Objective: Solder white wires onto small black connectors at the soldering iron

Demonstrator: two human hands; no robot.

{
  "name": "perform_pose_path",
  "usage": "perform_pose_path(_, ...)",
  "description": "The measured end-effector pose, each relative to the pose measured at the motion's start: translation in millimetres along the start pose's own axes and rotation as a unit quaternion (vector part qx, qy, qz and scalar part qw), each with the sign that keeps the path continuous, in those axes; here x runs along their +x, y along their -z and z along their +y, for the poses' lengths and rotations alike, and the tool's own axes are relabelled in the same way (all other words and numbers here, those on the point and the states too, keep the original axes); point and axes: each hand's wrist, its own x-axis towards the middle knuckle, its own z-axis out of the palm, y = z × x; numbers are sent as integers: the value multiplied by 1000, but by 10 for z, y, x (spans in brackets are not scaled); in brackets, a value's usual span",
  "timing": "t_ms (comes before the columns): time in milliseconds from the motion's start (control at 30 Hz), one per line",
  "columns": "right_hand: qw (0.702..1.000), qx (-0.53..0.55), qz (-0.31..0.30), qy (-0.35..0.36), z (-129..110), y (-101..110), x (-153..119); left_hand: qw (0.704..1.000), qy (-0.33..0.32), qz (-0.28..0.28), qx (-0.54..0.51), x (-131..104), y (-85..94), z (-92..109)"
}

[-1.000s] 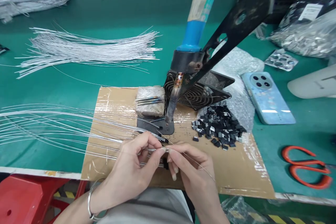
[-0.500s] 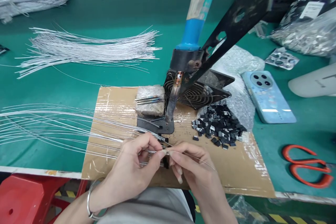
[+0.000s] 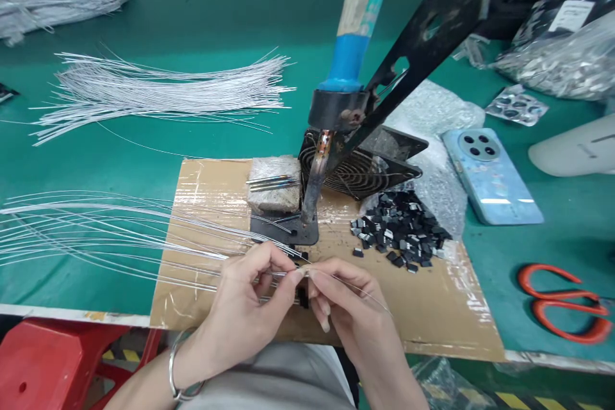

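Observation:
My left hand [image 3: 262, 301] pinches thin white wire between thumb and forefinger, above the cardboard's front part. Tip to tip with it, my right hand [image 3: 348, 298] also pinches thin wire, and a loose length [image 3: 360, 290] trails across its fingers to the right. What lies exactly between the fingertips is too small to tell. Beneath and left of the hands, a spread of white wires [image 3: 115, 240] fans across the cardboard [image 3: 423, 320]. Small black connectors [image 3: 302, 298] show at the wire ends, partly behind my fingers. Just beyond, the soldering iron [image 3: 314, 186] points down from its blue handle.
A sponge block [image 3: 273, 195] with metal tips stands beside a black fan [image 3: 355, 173]. Right of it lies a pile of small black parts [image 3: 403, 230]. Farther right are a phone [image 3: 492, 176], orange-handled scissors [image 3: 567, 307] and a white cup [image 3: 571, 147]. A wire bundle [image 3: 168, 90] lies at back left.
Both hands keep their pinch at nearly the same spot. My right hand has shifted slightly left and its fingers have moved a little.

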Motion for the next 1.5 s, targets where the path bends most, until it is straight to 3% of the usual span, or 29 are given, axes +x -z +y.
perform_pose_path(500,1000,-3,21,-22,-59,-56,-29,999,22,-8,-43,6,14,-11)
perform_pose_path(633,1000,7,-1,-3,-18,-31,-11,1000,9,8,-29,-20,-11,-37)
perform_pose_path(1333,999,22,23,16,-10,-94,-12,997,-30,66,-19,-43,-117,-86)
perform_pose_path(1500,999,26,33,15,4,-111,-5,997,-13,61,-45,-46,-139,-73)
